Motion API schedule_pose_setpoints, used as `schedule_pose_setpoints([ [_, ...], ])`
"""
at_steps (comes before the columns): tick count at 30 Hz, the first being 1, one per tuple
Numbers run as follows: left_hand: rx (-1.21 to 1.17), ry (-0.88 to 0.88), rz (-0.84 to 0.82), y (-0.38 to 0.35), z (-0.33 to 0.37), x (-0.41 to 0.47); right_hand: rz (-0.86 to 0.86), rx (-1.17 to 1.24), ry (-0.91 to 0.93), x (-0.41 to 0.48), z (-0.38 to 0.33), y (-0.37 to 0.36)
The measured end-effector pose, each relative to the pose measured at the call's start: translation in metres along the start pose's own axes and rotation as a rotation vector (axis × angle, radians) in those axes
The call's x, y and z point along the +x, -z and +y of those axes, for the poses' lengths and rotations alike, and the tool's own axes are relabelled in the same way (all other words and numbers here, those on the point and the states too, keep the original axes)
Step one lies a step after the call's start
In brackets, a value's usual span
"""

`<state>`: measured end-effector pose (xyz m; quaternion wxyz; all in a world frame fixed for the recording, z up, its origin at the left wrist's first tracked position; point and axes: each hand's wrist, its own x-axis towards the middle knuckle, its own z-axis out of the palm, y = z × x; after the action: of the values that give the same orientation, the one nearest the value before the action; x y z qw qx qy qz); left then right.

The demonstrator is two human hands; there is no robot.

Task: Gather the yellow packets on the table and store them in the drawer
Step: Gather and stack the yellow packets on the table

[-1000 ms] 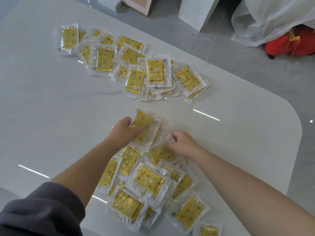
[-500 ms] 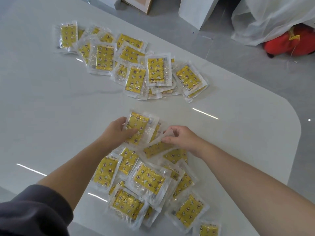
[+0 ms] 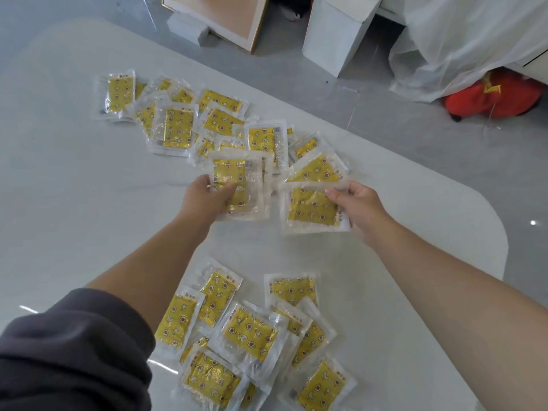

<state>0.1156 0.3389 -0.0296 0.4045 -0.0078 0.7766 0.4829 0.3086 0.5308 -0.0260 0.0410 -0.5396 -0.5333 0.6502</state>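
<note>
My left hand point(image 3: 204, 200) grips a small stack of yellow packets point(image 3: 237, 179) in clear wrap, held above the white table point(image 3: 74, 218). My right hand point(image 3: 358, 203) pinches one yellow packet point(image 3: 311, 209) by its right edge, just right of the stack, also lifted. A far pile of several yellow packets point(image 3: 178, 126) lies spread beyond my hands. A near pile of several packets point(image 3: 249, 336) lies between my forearms at the table's front. No drawer is in view.
The table's rounded right corner point(image 3: 492, 232) drops off to grey floor. On the floor beyond stand a white box point(image 3: 335, 34), a framed panel point(image 3: 225, 16), a plastic-covered object point(image 3: 474, 40) and a red item point(image 3: 495, 96).
Both hands have lifted off the near pile and moved away from me toward the far pile. The right hand picked one packet up from the pile and now holds it flat beside the left hand's stack.
</note>
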Motion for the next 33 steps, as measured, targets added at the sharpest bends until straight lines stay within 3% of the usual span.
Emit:
schedule_pose_setpoints([
  [4, -0.027, -0.013, 0.012, -0.032, 0.041, 0.024, 0.121, 0.265, -0.051, 0.025, -0.02, 0.01],
  [9, 0.183, 0.249, -0.093, -0.045, 0.022, 0.022, 0.199, -0.061, -0.262, 0.031, 0.007, 0.012],
  [13, 0.338, 0.215, -0.131, -0.036, -0.019, -0.001, 0.239, -0.273, -0.254, 0.016, 0.037, 0.01],
  [21, 0.55, 0.103, -0.245, -0.024, -0.083, -0.054, 0.02, -0.671, -0.05, -0.035, 0.075, -0.01],
  [29, 0.694, -0.07, -0.312, -0.021, -0.114, -0.084, -0.218, -1.122, 0.314, -0.059, 0.108, -0.021],
  [33, 1.026, -0.303, -0.472, -0.016, -0.118, -0.101, -0.279, -1.234, 0.392, -0.066, 0.113, -0.029],
])
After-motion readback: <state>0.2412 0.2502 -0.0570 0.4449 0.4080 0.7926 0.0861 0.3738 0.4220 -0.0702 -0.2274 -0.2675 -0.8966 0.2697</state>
